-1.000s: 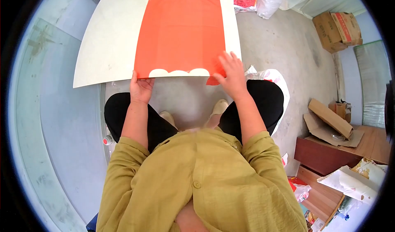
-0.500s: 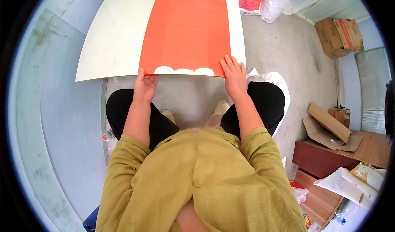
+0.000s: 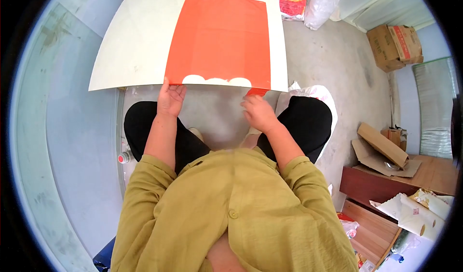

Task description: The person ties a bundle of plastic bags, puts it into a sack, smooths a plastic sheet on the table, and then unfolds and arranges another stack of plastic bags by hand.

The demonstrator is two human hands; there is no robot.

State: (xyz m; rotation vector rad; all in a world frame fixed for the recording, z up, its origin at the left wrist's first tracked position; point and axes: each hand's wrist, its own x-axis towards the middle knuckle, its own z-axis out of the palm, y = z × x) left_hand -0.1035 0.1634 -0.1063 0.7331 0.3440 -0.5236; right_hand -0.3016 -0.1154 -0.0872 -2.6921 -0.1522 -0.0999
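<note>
The orange-red sheet lies flat on the pale surface, close to its right edge, with its near end along the near edge. Rounded white shapes run side by side along that end, between the sheet's two near corners.

The left hand is at the near edge, at the sheet's near left corner. Its thumb points up and touches that corner, while the other fingers are loosely curled with the palm turned up. Whether they pinch the sheet or merely rest there, one cannot tell.

The right hand is just off the near edge, toward the near right corner. A small red flap hangs over the edge there and meets the hand. The right fingers are bent and partly bunched; their tips are blurred, so one cannot tell whether they grip the flap.

The person sits at the near edge in an olive shirt and black trousers. Beside the right knee is a white plastic bag. Past the surface's right edge, a bag with red print stands near the far corner, next to a translucent bag. Farther right are cardboard boxes.
</note>
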